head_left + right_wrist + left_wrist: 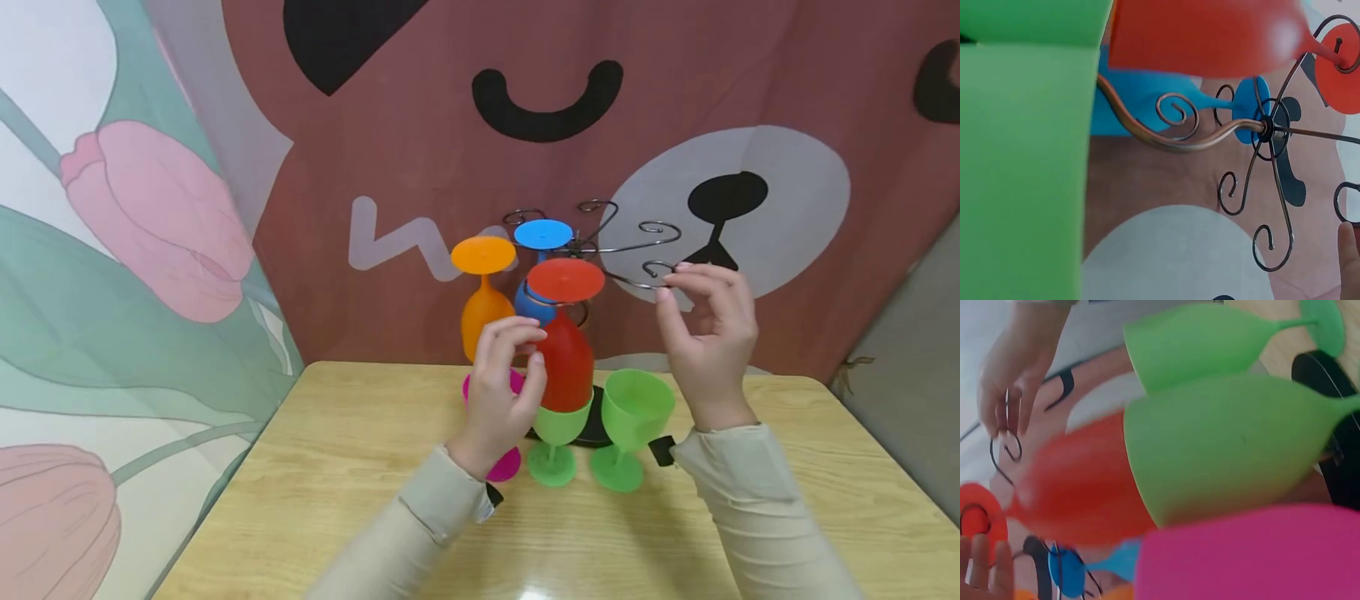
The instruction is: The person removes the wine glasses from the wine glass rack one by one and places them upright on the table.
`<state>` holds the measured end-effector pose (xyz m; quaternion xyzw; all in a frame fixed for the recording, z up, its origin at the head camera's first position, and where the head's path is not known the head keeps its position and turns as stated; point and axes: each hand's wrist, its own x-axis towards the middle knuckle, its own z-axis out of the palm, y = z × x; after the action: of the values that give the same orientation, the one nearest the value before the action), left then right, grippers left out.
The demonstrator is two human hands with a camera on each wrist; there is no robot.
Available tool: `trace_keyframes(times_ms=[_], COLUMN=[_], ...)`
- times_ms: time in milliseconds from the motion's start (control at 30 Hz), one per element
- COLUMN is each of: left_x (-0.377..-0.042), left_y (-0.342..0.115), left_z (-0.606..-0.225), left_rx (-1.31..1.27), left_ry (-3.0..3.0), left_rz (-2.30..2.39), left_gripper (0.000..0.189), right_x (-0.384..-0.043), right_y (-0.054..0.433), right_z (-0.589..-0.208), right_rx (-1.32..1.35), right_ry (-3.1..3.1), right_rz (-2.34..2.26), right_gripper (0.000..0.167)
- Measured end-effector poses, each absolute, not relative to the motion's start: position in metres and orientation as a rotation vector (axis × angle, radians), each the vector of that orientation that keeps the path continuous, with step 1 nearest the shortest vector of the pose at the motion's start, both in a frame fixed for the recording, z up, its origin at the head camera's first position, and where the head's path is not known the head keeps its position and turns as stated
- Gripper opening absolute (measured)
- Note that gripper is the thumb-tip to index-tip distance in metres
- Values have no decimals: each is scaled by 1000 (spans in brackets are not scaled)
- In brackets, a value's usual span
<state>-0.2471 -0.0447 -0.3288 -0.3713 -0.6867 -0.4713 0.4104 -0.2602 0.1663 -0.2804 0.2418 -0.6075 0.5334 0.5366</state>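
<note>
My right hand (712, 333) pinches the curled end of one arm of a dark wire glass rack (622, 249). My left hand (501, 392) is beside a red goblet (568, 358), thumb and fingertips apart; I cannot tell whether they touch it. The red goblet hangs upside down by its foot, as do a blue goblet (543, 235) and an orange goblet (486, 321). In the left wrist view, left-hand fingers (982, 565) show near the red foot. In the right wrist view, the rack's several curled arms (1267, 237) spread from its bent stem (1172, 145).
Two green goblets (557, 425) (637, 412) stand upright on the wooden table (360, 450). A magenta goblet (504, 467) is partly hidden behind my left hand. The rack's black base (592, 425) lies behind the green goblets. A patterned curtain (420, 150) hangs behind the table.
</note>
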Motion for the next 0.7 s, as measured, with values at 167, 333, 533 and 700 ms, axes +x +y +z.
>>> trace_keyframes(times_ms=[167,333,533,700], left_x=[-250,-254,-258,-259], left_y=[-57,-63,-64,-64], left_z=[-331,-333,-335,-335], left_rx=[-846,-811,-806,-796], left_ry=[-1899,-2101,-2261,-2314], left_rz=[-1264,-1404,-1576,-1565], left_gripper=[33,47,58,61], right_x=[-270,-272,-264,-260], right_y=[169,169,163,165], right_z=[-291,-303,-312,-318], right_rx=[545,457,405,524], right_ry=[-1362,-1357,-1708,-2035], right_rz=[1449,1673,1715,1609], right_gripper=[20,22,21,31])
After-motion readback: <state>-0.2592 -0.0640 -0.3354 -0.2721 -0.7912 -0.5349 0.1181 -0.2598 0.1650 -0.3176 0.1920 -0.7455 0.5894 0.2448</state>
